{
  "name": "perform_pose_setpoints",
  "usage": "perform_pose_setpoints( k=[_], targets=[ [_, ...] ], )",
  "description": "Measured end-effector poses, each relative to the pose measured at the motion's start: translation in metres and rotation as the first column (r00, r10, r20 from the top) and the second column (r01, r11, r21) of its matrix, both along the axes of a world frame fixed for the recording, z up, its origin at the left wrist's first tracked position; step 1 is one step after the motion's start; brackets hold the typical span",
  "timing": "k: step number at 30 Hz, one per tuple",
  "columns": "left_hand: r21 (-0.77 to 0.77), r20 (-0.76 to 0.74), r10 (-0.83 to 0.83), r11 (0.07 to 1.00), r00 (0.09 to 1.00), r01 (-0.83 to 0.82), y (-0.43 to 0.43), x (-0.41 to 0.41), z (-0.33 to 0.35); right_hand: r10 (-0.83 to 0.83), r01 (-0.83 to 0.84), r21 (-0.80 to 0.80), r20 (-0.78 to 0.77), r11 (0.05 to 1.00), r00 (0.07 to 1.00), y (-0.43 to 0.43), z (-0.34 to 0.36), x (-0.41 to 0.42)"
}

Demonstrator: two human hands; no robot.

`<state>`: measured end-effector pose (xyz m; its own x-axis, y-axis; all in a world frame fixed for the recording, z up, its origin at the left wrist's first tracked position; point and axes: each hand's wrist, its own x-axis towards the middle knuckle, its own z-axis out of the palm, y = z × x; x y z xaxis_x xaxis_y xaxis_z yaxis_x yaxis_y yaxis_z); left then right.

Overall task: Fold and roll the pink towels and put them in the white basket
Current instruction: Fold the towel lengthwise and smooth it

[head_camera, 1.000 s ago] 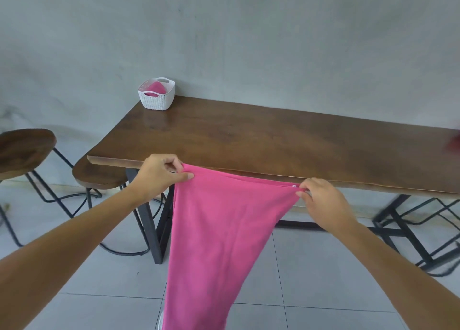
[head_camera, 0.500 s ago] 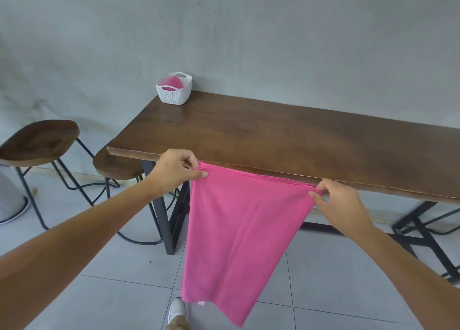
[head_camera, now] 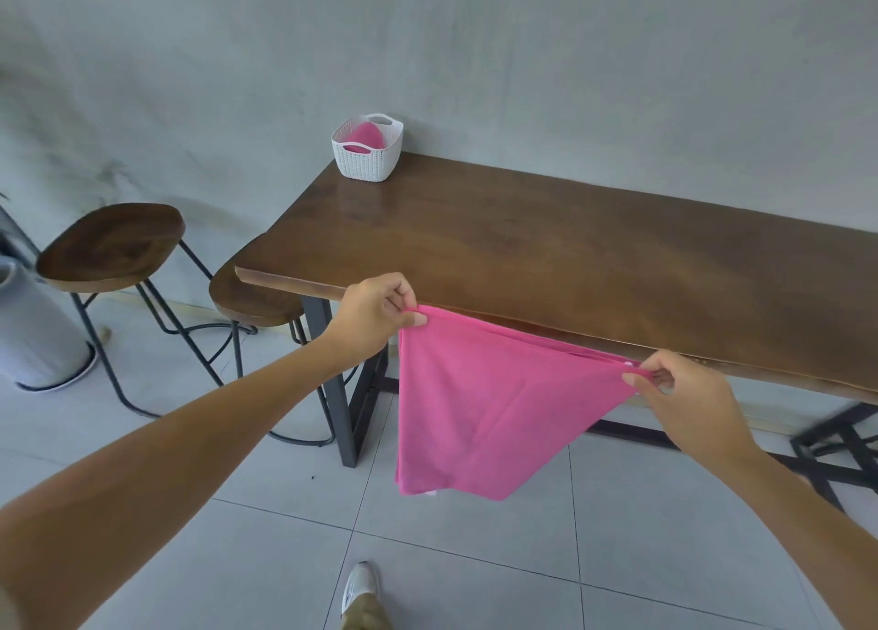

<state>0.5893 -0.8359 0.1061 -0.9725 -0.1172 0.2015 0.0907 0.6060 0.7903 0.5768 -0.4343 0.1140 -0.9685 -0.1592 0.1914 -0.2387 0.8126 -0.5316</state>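
Fingers (head_camera: pixel 412 318) of my left hand (head_camera: pixel 375 311) and right hand (head_camera: pixel 684 399) pinch the pink towel (head_camera: pixel 484 406) by its top corners, so it hangs before the table (head_camera: pixel 522 244) edge. Folding stage, I judge. Next, lay it flat to roll, with the white basket (head_camera: pixel 368 161) waiting at the far corner.

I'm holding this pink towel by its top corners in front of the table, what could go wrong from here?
The left hand and right hand only pinch the corners of the pink towel; a slipped grip could drop it onto the floor. It hangs lopsided, so the fold may come out crooked.
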Motion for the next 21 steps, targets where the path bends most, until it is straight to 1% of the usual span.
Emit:
perform_pose_setpoints(
  k=[1,2,4,5,6,9,12,16,21],
  targets=[
    [-0.018,-0.002,0.040,0.999,0.999,-0.040,-0.004,-0.006,-0.003,0.028,-0.028,-0.010,0.050,1.000,0.998,-0.005,0.003,-0.002],
    [-0.028,-0.004,0.088,0.996,0.996,-0.089,-0.008,-0.012,-0.006,0.071,-0.069,-0.019,0.136,0.997,0.988,-0.010,0.006,-0.003],
    [-0.029,0.010,0.162,0.986,0.987,-0.161,-0.017,-0.025,-0.010,0.172,-0.177,-0.012,0.315,0.984,0.933,-0.018,0.012,-0.010],
    [-0.026,0.023,0.165,0.986,0.986,-0.164,-0.021,-0.031,-0.011,0.186,-0.201,0.010,0.340,0.979,0.922,-0.020,0.013,-0.016],
    [-0.023,0.037,0.139,0.990,0.990,-0.138,-0.023,-0.036,-0.011,0.163,-0.183,0.034,0.316,0.982,0.935,-0.021,0.013,-0.023],
    [-0.032,0.070,-0.009,0.999,0.998,0.011,-0.021,-0.050,-0.007,0.013,-0.025,0.080,0.149,0.996,0.989,-0.017,0.007,-0.049],
    [-0.026,0.077,-0.110,0.993,0.991,0.113,-0.020,-0.065,-0.010,-0.070,0.060,0.114,0.088,0.992,0.994,-0.020,-0.002,-0.071],
    [0.040,0.100,-0.104,0.994,0.989,0.101,-0.027,-0.083,-0.027,-0.121,0.115,0.071,0.081,0.991,0.989,-0.035,-0.014,-0.092],
    [0.054,0.146,-0.064,0.997,0.987,0.057,-0.033,-0.105,-0.051,-0.148,0.138,0.110,0.092,0.984,0.985,-0.052,-0.028,-0.114]
  ],
)
